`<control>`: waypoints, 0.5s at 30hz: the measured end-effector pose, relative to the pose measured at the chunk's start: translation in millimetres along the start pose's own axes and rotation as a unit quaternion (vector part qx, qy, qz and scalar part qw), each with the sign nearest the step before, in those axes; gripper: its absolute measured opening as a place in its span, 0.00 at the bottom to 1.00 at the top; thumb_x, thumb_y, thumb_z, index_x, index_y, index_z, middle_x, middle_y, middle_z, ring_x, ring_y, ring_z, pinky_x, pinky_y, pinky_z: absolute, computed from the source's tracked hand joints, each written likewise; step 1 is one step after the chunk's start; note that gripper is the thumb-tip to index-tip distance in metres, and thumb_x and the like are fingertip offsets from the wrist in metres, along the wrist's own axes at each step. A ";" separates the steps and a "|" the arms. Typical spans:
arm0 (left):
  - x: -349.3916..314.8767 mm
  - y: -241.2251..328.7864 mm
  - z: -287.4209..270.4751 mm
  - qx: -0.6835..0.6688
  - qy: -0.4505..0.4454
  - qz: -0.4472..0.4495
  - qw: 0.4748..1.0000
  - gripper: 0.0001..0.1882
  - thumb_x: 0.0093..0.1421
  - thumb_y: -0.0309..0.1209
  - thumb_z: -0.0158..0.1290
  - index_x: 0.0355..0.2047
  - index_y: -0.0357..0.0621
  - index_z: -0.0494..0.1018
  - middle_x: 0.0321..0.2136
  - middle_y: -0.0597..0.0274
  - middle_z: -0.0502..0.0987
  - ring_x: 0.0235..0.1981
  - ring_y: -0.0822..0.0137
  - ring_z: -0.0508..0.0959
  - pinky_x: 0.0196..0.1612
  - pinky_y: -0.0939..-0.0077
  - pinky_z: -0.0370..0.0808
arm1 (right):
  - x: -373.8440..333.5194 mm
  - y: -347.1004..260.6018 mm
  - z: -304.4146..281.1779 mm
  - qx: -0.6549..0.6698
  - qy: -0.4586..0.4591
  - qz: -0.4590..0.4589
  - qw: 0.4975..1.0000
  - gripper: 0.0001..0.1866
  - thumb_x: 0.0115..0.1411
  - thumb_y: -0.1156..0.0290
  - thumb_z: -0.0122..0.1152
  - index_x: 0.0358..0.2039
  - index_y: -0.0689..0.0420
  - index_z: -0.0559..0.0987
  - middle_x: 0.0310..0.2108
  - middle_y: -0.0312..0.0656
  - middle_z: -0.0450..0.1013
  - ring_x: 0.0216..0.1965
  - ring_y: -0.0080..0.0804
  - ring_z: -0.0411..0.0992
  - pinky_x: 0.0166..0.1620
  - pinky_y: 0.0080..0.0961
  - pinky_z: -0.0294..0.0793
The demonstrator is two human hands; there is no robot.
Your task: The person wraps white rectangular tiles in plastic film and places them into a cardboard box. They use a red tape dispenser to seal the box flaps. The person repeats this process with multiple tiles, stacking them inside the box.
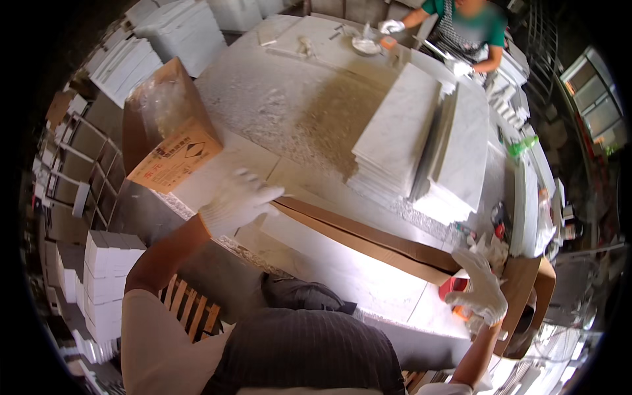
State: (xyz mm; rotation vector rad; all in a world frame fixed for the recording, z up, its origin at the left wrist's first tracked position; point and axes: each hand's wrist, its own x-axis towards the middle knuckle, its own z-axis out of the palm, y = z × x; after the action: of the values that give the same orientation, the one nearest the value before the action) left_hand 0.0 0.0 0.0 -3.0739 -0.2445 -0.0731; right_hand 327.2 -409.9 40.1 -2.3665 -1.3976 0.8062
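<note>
A long, narrow piece of folded brown cardboard [368, 238] lies slantwise over a white stone slab [329, 266] on the worktable in front of me. At its left end is my left hand [240, 201], in a white glove, with the fingers apart; whether they touch the cardboard is hard to see. My right hand [482, 289], also gloved, curves around the air by the cardboard's right end, thumb and fingers spread with nothing between them. Just beside that hand sits a red round object [451, 287], partly hidden.
An open cardboard box [172, 155] lined with clear plastic stands left. Two stacks of marble slabs [398, 125] rise at right centre. Another cardboard box [526, 296] is right of my right hand. Across the table, a co-worker [464, 36] in green works with gloved hands near a bowl [366, 46].
</note>
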 end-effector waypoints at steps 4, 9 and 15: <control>5.3 19.8 24.9 -0.046 0.068 -0.003 0.997 0.25 0.50 0.46 0.63 0.46 0.49 0.78 0.26 0.62 0.80 0.30 0.59 0.78 0.41 0.65 0.72 | -18.4 -13.0 -3.7 -0.044 0.114 0.002 0.993 0.35 0.43 0.69 0.73 0.56 0.56 0.76 0.53 0.48 0.75 0.53 0.46 0.74 0.55 0.36 0.72; 20.0 8.1 13.6 -0.062 0.106 -0.010 0.992 0.24 0.50 0.46 0.63 0.44 0.47 0.79 0.28 0.62 0.81 0.32 0.59 0.78 0.43 0.63 0.71 | -19.9 21.6 76.2 -0.255 0.394 -0.081 0.879 0.19 0.51 0.80 0.62 0.46 0.54 0.81 0.50 0.44 0.77 0.50 0.44 0.76 0.53 0.39 0.74; 18.3 2.1 14.2 -0.046 0.113 0.026 0.992 0.24 0.48 0.45 0.63 0.43 0.46 0.79 0.30 0.63 0.81 0.32 0.60 0.77 0.45 0.63 0.69 | -27.0 -3.0 58.5 0.009 0.292 0.011 0.956 0.19 0.62 0.62 0.59 0.50 0.57 0.80 0.53 0.50 0.75 0.57 0.50 0.71 0.56 0.39 0.71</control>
State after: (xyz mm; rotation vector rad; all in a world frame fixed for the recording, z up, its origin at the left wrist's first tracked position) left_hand 19.0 1.6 -13.3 -3.1222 -0.1536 -0.4393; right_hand 280.3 -434.4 3.2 -2.3302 -1.1025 0.0898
